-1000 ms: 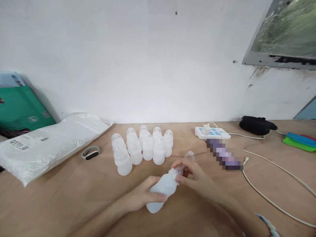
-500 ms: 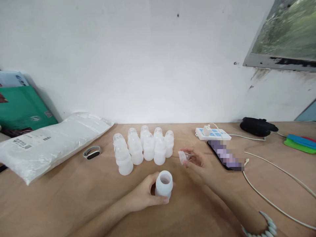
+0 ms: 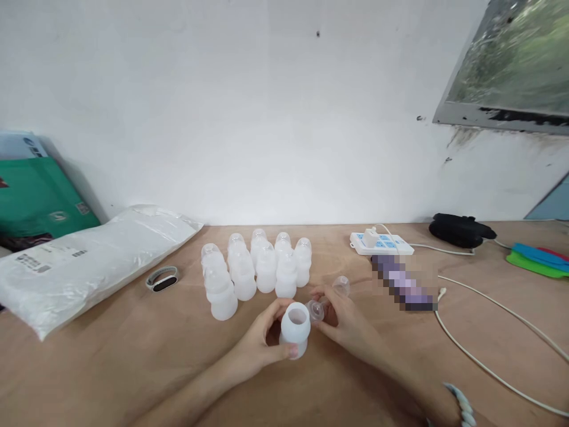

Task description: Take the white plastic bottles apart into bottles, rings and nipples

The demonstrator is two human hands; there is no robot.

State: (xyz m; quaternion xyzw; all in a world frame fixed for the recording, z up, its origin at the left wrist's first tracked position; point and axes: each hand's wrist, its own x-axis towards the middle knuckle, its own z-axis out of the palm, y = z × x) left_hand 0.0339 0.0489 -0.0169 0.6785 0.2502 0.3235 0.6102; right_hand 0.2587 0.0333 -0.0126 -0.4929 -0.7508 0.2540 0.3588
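My left hand point(image 3: 269, 341) is wrapped round a milky white baby bottle point(image 3: 296, 326), its open mouth tilted toward me. Just right of its neck, my right hand point(image 3: 340, 314) pinches a clear bottle nipple with its collar point(image 3: 316, 310); the fingers partly hide it. Behind the right hand's knuckles sits a clear dome-shaped cap point(image 3: 341, 286). Farther back stand several white baby bottles with clear caps, the nearest bottle point(image 3: 223, 301) at the front left of the group.
On the left lie a white plastic parcel point(image 3: 102, 255) and a fitness band point(image 3: 162, 279). To the right are a power strip point(image 3: 400, 244), a blurred phone point(image 3: 402, 283), a cable point(image 3: 484, 362), a black case point(image 3: 460, 230) and coloured sheets point(image 3: 537, 261). A wall point(image 3: 284, 148) bounds the table behind.
My right hand has moved left and toward me, bringing the nipple beside the bottle's mouth. The clear cap behind it now shows. My left hand keeps its hold on the bottle.
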